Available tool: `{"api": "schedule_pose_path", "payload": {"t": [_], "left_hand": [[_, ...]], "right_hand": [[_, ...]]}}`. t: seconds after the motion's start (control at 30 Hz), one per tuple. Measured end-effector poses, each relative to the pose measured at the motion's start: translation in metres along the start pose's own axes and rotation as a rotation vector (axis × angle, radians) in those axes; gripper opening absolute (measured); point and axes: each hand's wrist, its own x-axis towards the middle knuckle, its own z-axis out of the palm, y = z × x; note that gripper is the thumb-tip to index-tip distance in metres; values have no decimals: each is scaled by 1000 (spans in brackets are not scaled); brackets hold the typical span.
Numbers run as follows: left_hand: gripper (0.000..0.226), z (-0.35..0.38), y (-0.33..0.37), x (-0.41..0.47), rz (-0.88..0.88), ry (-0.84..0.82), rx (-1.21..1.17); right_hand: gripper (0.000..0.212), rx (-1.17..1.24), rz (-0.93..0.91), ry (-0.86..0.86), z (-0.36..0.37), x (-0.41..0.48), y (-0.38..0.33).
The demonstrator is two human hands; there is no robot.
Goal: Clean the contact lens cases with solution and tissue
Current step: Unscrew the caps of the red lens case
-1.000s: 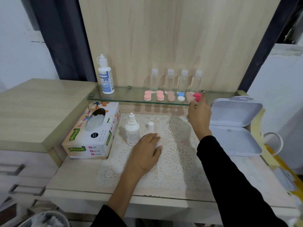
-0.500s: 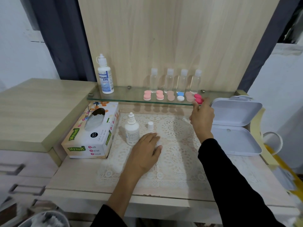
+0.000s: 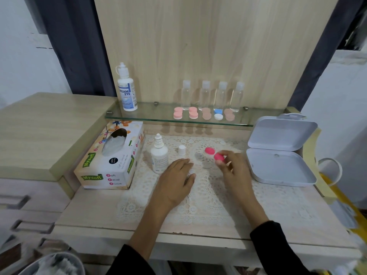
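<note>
Right hand (image 3: 235,173): fingers (image 3: 231,156) pinch one end of the pink lens case (image 3: 209,151), low over the lace mat (image 3: 208,197), likely bringing it to the work spot.
Left hand (image 3: 175,180): flat on the mat, holding nothing.
Solution bottle (image 3: 158,158), uncapped, and tissue box (image 3: 111,157): just left, in reach.
Other cases (image 3: 193,113): on the glass shelf (image 3: 155,114) behind.
Open white box (image 3: 278,167): bounds the right side.
Free room: mid-mat.

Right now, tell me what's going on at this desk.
A person is working on contact lens cases. The right hand pinches a bright pink lens case over the lace mat, while the left hand rests flat on it beside the uncapped solution bottle. Other cases sit on the glass shelf; the tissue box stands at left.
</note>
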Motion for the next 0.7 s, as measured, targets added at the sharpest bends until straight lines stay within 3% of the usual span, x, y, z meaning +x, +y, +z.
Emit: {"api": "schedule_pose_path", "payload": {"t": [0.1,0.23,0.43,0.7], "left_hand": [[44,0,0,0,-6,-14,9],[46,-3,2,-1,9,0,-14],[53,-6,3,-4,83,-5,-53],[40,-7,2,0,116,-27,-75]], "right_hand": [[15,41,-43,-129,6,-13,10],[35,-105,-119,-219,3,-13,11],[38,-220,-172,-238,4,-15,14],[42,-276,-195,-252,5,-15,13]]}}
